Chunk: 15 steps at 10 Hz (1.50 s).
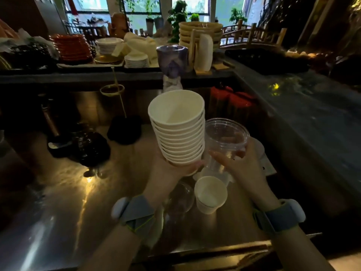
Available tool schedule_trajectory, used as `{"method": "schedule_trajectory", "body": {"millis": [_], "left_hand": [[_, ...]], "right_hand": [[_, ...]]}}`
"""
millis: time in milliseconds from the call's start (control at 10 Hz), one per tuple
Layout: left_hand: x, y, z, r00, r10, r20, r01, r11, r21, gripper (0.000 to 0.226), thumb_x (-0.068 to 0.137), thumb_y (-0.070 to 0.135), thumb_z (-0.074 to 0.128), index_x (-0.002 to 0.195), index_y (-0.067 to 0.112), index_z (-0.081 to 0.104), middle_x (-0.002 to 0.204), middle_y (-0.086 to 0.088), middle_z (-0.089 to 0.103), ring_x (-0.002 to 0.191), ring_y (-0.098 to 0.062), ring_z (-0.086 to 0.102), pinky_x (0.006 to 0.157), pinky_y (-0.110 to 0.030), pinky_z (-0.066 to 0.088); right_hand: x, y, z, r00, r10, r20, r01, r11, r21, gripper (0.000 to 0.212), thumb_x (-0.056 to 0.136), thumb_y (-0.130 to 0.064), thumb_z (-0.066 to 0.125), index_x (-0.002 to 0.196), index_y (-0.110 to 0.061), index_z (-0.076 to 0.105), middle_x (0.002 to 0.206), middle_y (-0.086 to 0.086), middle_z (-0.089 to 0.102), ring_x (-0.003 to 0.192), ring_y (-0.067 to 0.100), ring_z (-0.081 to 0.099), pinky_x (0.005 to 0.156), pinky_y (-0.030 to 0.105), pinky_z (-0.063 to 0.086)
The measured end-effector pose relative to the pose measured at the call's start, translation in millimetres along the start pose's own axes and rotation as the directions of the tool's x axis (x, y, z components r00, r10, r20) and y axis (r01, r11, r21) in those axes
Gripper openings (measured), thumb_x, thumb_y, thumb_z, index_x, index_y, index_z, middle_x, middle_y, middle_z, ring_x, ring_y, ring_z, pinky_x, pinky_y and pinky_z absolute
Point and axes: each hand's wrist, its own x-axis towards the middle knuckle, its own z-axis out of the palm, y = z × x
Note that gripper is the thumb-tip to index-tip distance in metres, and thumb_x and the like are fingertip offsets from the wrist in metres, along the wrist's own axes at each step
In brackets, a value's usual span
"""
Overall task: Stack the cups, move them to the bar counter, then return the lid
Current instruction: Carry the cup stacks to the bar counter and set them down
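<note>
My left hand (172,171) grips the bottom of a tall stack of white paper cups (177,130), held upright above the steel worktop. Right beside it, my right hand (242,165) holds a stack of clear plastic cups (224,139) by its side. Below both hands a single white paper cup (211,194) stands on the worktop. A clear domed lid (180,194) lies just left of that cup, partly behind my left wrist. The dark bar counter (312,106) runs along the right.
The steel worktop (78,192) carries dark jugs and a black object at the left. A raised shelf (97,75) at the back holds orange plates, white bowls, bamboo steamers and a purple-tinted container (172,57). Red-lidded containers (232,102) stand behind the cups.
</note>
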Motion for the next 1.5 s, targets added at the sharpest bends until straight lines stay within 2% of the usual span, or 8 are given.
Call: {"method": "schedule_trajectory", "body": {"millis": [100,200,300,600,900,1100,1200,1500], "left_hand": [[0.9,-9.5,11.6,0.999,-0.017,0.049,0.019,0.999,-0.04,0.081,0.047,0.02,0.087,0.12,0.025,0.051,0.111,0.019,0.066,0.107,0.006,0.059,0.084,-0.009,0.049],[-3.9,-22.4,29.2,0.993,-0.097,0.068,0.102,0.991,-0.082,0.073,0.054,0.003,0.086,0.113,0.031,0.056,0.107,0.021,0.069,0.102,0.004,0.062,0.081,-0.01,0.049],[-14.8,-26.6,44.4,0.968,-0.243,0.068,0.246,0.969,-0.028,0.099,0.055,0.018,0.089,0.138,0.013,0.035,0.135,-0.003,0.054,0.119,-0.012,0.054,0.097,-0.028,0.045],[-23.1,-47.9,65.7,0.968,-0.174,0.182,0.205,0.965,-0.163,0.106,0.042,-0.025,0.08,0.133,-0.012,0.028,0.128,-0.03,0.051,0.115,-0.035,0.056,0.088,-0.031,0.055],[-26.3,-48.4,64.7,0.966,-0.172,0.195,0.203,0.967,-0.154,0.115,0.033,0.018,0.089,0.131,-0.003,0.033,0.12,-0.009,0.058,0.11,-0.011,0.061,0.086,-0.02,0.052],[-25.7,-49.0,62.8,0.945,-0.214,0.246,0.238,0.969,-0.071,0.111,0.034,0.036,0.09,0.128,0.006,0.04,0.117,0.002,0.06,0.106,0.0,0.061,0.083,-0.013,0.052],[-25.1,-51.8,60.6,0.921,-0.286,0.263,0.298,0.954,-0.006,0.126,0.028,0.058,0.086,0.134,0.01,0.036,0.13,-0.003,0.056,0.119,-0.011,0.055,0.101,-0.037,0.048],[-23.5,-66.2,58.7,0.931,-0.254,0.262,0.219,0.963,0.155,0.106,0.039,0.052,0.085,0.13,0.022,0.042,0.128,0.006,0.058,0.13,-0.017,0.045,0.114,-0.057,0.023]], "right_hand": [[-1.7,7.9,-5.5,0.999,0.025,-0.027,-0.025,1.0,0.007,0.057,0.053,-0.057,0.07,0.102,-0.05,0.041,0.105,-0.028,0.052,0.094,-0.019,0.053,0.069,0.003,0.046],[-7.2,19.7,-16.9,0.997,0.036,-0.075,-0.035,0.999,0.024,0.07,0.053,-0.053,0.071,0.115,-0.037,0.042,0.11,-0.022,0.055,0.1,-0.014,0.055,0.076,0.003,0.046],[-13.2,31.6,-26.9,0.993,0.07,-0.099,-0.067,0.997,0.028,0.074,0.053,-0.049,0.072,0.117,-0.032,0.041,0.106,-0.026,0.053,0.095,-0.022,0.053,0.072,-0.002,0.043],[-25.8,60.7,-41.9,0.985,0.152,-0.085,-0.154,0.988,-0.01,0.067,0.052,-0.052,0.072,0.109,-0.051,0.036,0.107,-0.037,0.041,0.093,-0.036,0.041,0.066,-0.011,0.033],[-29.7,82.8,-40.9,0.977,0.203,-0.07,-0.201,0.979,0.037,0.087,0.049,-0.056,0.071,0.125,-0.026,0.04,0.113,-0.021,0.049,0.1,-0.022,0.049,0.07,-0.006,0.039],[-25.9,94.7,-42.0,0.969,0.246,-0.028,-0.245,0.969,0.042,0.092,0.055,-0.048,0.071,0.131,-0.008,0.039,0.121,0.0,0.054,0.109,0.006,0.055,0.085,0.016,0.05],[-22.2,98.4,-43.6,0.961,0.268,-0.065,-0.27,0.963,-0.024,0.095,0.054,-0.055,0.073,0.133,-0.013,0.038,0.121,-0.002,0.053,0.108,0.01,0.054,0.08,0.015,0.044],[-23.2,108.0,-44.8,0.96,0.261,-0.101,-0.269,0.96,-0.075,0.082,0.062,-0.041,0.081,0.128,-0.016,0.04,0.105,-0.017,0.056,0.09,-0.011,0.057,0.066,0.003,0.044]]}}
